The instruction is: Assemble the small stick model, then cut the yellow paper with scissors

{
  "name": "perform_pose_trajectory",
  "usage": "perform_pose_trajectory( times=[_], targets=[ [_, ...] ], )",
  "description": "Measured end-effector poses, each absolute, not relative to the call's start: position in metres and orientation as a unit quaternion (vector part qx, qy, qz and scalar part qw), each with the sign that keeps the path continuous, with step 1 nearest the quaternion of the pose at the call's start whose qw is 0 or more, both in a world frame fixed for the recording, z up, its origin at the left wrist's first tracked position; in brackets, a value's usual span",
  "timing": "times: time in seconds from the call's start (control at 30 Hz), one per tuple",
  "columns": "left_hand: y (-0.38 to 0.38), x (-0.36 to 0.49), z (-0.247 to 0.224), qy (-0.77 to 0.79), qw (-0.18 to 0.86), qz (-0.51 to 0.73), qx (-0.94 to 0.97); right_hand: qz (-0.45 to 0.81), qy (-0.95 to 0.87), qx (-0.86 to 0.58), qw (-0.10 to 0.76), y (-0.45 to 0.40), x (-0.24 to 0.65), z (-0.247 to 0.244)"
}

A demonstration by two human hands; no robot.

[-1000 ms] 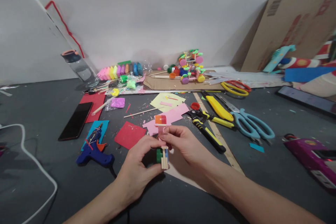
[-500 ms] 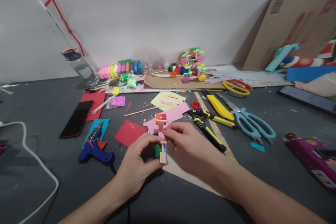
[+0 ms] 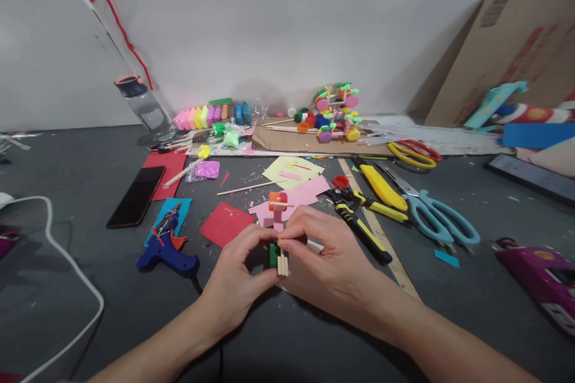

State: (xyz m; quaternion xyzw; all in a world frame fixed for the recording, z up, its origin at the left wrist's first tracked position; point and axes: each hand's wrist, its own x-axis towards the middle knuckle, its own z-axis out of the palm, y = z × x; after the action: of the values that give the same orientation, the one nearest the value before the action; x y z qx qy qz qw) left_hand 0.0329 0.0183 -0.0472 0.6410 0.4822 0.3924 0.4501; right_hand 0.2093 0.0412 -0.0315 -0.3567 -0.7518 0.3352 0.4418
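Between my hands is a small craft model (image 3: 283, 266) made of wooden sticks, pink paper and bottle caps. An orange cap (image 3: 277, 200) with a stick across it shows at its far end, and a green cap (image 3: 273, 255) near the close end. My left hand (image 3: 240, 272) grips the model from the left, thumb low and fingers above. My right hand (image 3: 326, 251) pinches at the upper part of the sticks with thumb and forefinger, covering part of the model. Whatever lies inside that pinch is hidden.
A blue glue gun (image 3: 167, 251) lies left on blue paper. Red paper (image 3: 226, 224) and pink paper (image 3: 305, 192) lie ahead. Pliers (image 3: 363, 230), a yellow utility knife (image 3: 383, 185) and blue-handled scissors (image 3: 438, 215) are on the right. A finished-looking model (image 3: 336, 114) stands at the back.
My right hand has moved toward me, from beside the pink paper part down onto the sticks' top. My left hand keeps its grip. The view has shifted slightly.
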Motion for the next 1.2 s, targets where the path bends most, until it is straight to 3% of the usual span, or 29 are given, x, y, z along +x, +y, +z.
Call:
perform_pose_trajectory(
  times=[0.27,0.73,1.2],
  targets=[
    [0.019,0.032,-0.050,0.468,0.443,0.398,0.653,0.296,-0.774,-0.353,0.434,0.042,0.213,-0.032],
    [0.020,0.025,-0.042,0.437,0.422,0.471,0.640,0.368,-0.723,-0.373,0.451,0.040,0.208,-0.027],
    [0.024,0.024,-0.038,0.517,0.427,0.422,0.610,0.398,-0.710,-0.367,0.450,0.039,0.207,-0.026]
  ],
)
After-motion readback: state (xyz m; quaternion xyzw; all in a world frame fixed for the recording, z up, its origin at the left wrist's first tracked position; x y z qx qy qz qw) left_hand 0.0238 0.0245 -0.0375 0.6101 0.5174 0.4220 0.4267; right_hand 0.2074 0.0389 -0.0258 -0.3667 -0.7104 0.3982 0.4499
